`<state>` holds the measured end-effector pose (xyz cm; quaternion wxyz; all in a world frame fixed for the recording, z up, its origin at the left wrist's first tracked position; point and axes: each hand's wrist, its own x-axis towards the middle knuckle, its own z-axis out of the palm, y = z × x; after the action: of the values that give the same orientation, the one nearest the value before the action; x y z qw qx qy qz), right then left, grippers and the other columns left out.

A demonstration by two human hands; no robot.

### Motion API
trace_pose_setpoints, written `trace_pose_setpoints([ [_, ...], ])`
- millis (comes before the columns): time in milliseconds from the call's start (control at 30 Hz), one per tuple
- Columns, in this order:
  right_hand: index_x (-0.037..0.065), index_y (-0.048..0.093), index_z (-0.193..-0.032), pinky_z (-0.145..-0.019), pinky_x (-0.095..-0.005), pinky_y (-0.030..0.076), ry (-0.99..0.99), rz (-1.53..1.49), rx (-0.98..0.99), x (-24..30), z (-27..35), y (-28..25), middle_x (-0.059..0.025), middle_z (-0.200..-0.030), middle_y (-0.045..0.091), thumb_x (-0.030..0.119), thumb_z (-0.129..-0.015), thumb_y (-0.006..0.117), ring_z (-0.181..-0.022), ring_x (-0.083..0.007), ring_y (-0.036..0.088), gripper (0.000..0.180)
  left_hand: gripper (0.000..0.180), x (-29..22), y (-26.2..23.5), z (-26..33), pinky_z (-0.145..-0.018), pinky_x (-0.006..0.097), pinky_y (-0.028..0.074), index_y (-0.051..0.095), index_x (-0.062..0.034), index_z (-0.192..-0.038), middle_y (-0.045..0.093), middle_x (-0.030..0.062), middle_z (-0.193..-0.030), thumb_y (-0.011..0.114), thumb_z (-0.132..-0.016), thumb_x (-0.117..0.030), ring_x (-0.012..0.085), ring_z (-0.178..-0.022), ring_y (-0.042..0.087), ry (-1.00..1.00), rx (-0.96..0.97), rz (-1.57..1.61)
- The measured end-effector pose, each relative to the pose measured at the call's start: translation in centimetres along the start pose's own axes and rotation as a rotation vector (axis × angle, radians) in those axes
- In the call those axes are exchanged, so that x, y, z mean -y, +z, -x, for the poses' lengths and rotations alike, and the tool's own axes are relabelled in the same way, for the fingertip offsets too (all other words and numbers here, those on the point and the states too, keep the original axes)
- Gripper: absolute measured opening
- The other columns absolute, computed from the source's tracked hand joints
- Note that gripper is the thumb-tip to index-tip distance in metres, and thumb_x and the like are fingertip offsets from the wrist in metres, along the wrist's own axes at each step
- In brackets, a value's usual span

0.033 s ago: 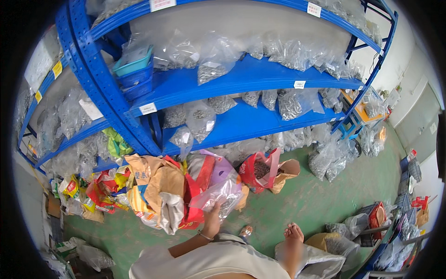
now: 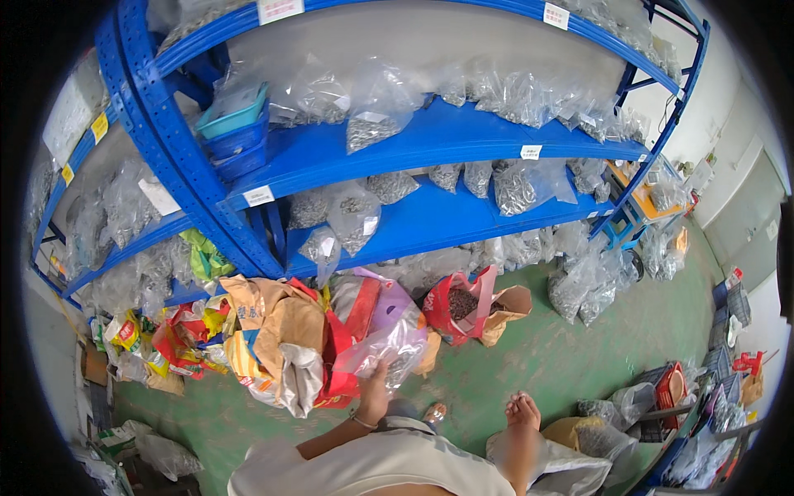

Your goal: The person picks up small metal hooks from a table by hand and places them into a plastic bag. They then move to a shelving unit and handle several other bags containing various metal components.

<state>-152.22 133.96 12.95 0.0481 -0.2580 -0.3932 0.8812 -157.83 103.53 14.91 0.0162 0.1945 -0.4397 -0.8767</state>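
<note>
Two hands stand well apart in the head view. The left hand [image 2: 375, 395] is closed on a clear plastic bag [image 2: 401, 351], held before a red sack [image 2: 335, 390]. The right hand [image 2: 523, 412] is out to the side, half curled; from here I can't tell whether it grips anything. Filled bags [image 2: 516, 188] already line the blue shelves [image 2: 463, 126]; this one, I judge, isn't yet set down.

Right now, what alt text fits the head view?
A person's left hand holds a clear plastic bag by colourful sacks; the right hand appears empty above a green floor. Beyond stands blue shelving loaded with bagged small parts.
</note>
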Motion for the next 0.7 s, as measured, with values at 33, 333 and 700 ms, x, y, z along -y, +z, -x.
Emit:
trace_pose_setpoints([
  [33,-0.001,0.054,-0.098,-0.058,-0.0267,0.046,0.032,0.014,0.046,1.0,-2.2,0.3,-0.0066,-0.081,0.058,0.009,-0.086,0.050,-0.070,-0.0159,0.055,0.016,0.029,0.7,0.0,-0.7,-0.080,0.034,0.049,0.047,0.0014,-0.116,0.057,0.0125,-0.106,0.044,-0.091,-0.012,0.0214,-0.091,0.059,0.048,-0.031,-0.010],
  [333,0.001,0.055,-0.092,-0.066,-0.0262,0.041,0.105,0.090,0.373,5.7,-17.8,12.2,-0.0043,-0.080,0.053,0.010,-0.084,0.052,-0.072,-0.0143,0.051,0.012,0.022,3.4,4.1,-4.9,-0.081,0.028,0.044,0.055,0.0015,-0.107,0.058,0.0056,-0.100,0.047,-0.089,-0.008,0.0137,-0.089,0.055,0.255,-0.263,-0.032],
  [700,-0.002,0.052,-0.110,-0.062,-0.0358,0.043,-0.983,1.093,0.763,4.0,-34.9,43.6,-0.0138,-0.078,0.052,0.023,-0.073,0.068,-0.068,-0.0264,0.050,0.048,0.027,4.5,9.6,-12.8,-0.087,0.026,0.039,0.049,0.0048,-0.113,0.059,0.0095,-0.106,0.042,-0.091,-0.008,0.0147,-0.096,0.053,0.288,-0.406,0.004],
])
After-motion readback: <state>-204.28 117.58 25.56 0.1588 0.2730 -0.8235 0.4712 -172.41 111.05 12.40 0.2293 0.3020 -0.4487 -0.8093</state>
